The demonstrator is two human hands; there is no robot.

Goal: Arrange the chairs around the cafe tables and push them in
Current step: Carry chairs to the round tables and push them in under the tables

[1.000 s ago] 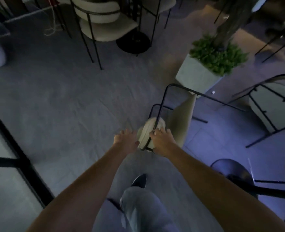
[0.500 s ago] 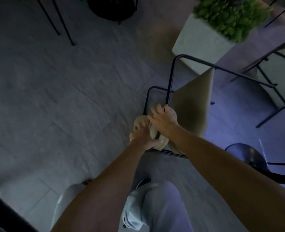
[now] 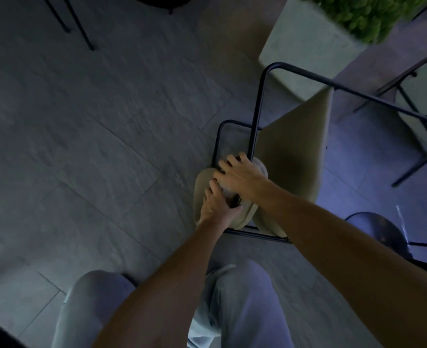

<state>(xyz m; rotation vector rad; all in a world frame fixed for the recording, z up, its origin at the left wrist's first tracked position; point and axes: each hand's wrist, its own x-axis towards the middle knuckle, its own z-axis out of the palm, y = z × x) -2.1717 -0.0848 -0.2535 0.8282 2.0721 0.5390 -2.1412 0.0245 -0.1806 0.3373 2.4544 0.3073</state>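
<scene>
Both hands, left hand (image 3: 216, 205) and right hand (image 3: 240, 175), each grip closed on the backrest of a chair (image 3: 293, 156), mid-carry; next, probably setting it at a desk.

Beige padded chair (image 3: 293, 156) on a thin black tube frame, sitting over a grey stone-look tiled floor (image 3: 94, 136) with faint streaky veining and darker grout lines. Pale grey planter (image 3: 305, 43) stuffed with bright green leafy plant (image 3: 358, 13) up in the corner, plus another black-framed chair (image 3: 413, 101) with an off-white panel at the right edge. Light washed-out blue-grey trousers (image 3: 242, 305) at the bottom, everything tinted a bit bluish-purple on the right.
</scene>
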